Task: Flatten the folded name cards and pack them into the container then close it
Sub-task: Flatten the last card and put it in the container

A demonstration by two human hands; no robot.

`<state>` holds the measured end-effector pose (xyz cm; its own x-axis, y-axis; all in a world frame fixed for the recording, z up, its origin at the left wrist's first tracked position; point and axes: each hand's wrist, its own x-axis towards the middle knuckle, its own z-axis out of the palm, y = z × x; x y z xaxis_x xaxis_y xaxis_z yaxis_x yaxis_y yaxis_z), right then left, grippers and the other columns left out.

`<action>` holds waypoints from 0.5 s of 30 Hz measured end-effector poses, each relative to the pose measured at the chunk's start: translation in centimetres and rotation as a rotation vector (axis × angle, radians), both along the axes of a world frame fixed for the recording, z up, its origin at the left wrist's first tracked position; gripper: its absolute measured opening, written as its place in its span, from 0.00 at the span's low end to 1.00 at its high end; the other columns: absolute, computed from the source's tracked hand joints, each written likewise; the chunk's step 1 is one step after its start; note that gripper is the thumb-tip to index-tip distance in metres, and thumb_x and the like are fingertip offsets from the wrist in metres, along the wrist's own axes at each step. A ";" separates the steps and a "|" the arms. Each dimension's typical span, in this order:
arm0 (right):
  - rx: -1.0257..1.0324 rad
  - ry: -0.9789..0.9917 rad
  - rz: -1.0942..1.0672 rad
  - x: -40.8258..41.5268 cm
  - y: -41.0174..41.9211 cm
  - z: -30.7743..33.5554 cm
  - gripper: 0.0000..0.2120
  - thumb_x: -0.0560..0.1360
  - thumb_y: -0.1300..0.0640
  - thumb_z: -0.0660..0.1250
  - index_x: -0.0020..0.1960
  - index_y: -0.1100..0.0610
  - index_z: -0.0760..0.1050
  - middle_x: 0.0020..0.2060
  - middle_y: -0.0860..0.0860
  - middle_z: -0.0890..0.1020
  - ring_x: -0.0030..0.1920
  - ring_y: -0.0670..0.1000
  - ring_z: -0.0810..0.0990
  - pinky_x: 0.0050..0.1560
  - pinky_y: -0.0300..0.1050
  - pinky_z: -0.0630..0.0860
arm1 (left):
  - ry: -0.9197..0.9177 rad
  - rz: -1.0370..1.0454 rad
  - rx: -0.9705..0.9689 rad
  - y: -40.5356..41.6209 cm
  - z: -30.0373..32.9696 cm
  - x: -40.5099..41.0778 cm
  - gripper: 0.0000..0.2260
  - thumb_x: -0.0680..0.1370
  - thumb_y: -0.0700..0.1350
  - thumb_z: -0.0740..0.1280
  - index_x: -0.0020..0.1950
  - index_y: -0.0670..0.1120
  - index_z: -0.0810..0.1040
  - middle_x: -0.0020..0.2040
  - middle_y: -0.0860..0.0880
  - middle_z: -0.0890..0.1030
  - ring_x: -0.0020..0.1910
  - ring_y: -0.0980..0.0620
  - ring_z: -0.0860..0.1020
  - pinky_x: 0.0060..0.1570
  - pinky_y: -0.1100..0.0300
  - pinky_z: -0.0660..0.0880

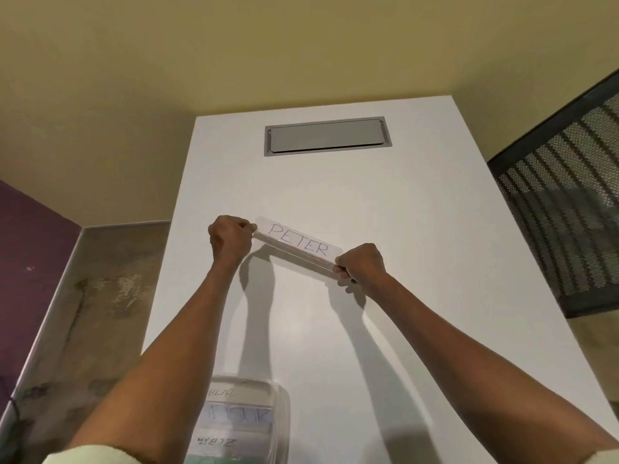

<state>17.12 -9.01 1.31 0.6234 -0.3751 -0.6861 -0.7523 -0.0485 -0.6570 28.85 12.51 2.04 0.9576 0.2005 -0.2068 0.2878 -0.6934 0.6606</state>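
Note:
A white folded name card (298, 244) reading "PETER" is held above the white table (418, 229), slanting down to the right. My left hand (229, 239) pinches its left end and my right hand (360, 264) pinches its right end. Near the table's front edge, between my forearms, stands a clear plastic container (244, 423) with several handwritten name cards lying flat inside it. No lid is visible on it.
A grey cable hatch (327, 136) is set into the table's far end. A black mesh panel (566, 209) stands to the right of the table. Concrete floor and a purple wall lie to the left.

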 end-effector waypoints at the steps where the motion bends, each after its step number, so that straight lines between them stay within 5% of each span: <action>1: -0.023 -0.003 0.007 -0.6 -0.5 0.3 0.10 0.71 0.64 0.65 0.32 0.61 0.78 0.34 0.56 0.83 0.30 0.56 0.77 0.32 0.45 0.75 | 0.000 0.018 -0.038 -0.2 0.1 -0.8 0.07 0.73 0.41 0.72 0.36 0.40 0.83 0.34 0.45 0.81 0.33 0.48 0.75 0.36 0.61 0.72; 7: -0.088 -0.127 0.001 -3.7 -3.6 1.2 0.05 0.68 0.64 0.68 0.36 0.65 0.82 0.35 0.56 0.86 0.29 0.52 0.77 0.27 0.39 0.72 | -0.008 0.108 -0.242 -2.0 1.4 -4.7 0.09 0.72 0.37 0.73 0.33 0.46 0.80 0.33 0.47 0.82 0.28 0.54 0.76 0.33 0.66 0.72; 11: -0.137 -0.172 -0.008 -5.8 -5.6 1.6 0.05 0.66 0.63 0.72 0.31 0.59 0.81 0.33 0.55 0.86 0.30 0.50 0.80 0.31 0.39 0.73 | 0.029 0.166 -0.298 -3.1 1.8 -7.2 0.06 0.71 0.40 0.75 0.46 0.44 0.81 0.35 0.46 0.83 0.30 0.55 0.79 0.40 0.63 0.77; 15: -0.184 -0.190 -0.020 -7.7 -7.4 1.3 0.05 0.65 0.63 0.74 0.31 0.56 0.82 0.33 0.53 0.86 0.30 0.49 0.79 0.32 0.39 0.73 | 0.039 0.093 -0.306 -4.0 1.2 -10.1 0.05 0.71 0.39 0.75 0.46 0.43 0.84 0.35 0.46 0.83 0.33 0.53 0.81 0.43 0.60 0.79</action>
<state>9.45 -16.45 2.58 0.7257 -0.4965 -0.4764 -0.6183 -0.1668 -0.7680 18.80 8.53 3.27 0.9283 0.2097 -0.3071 0.3698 -0.4333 0.8219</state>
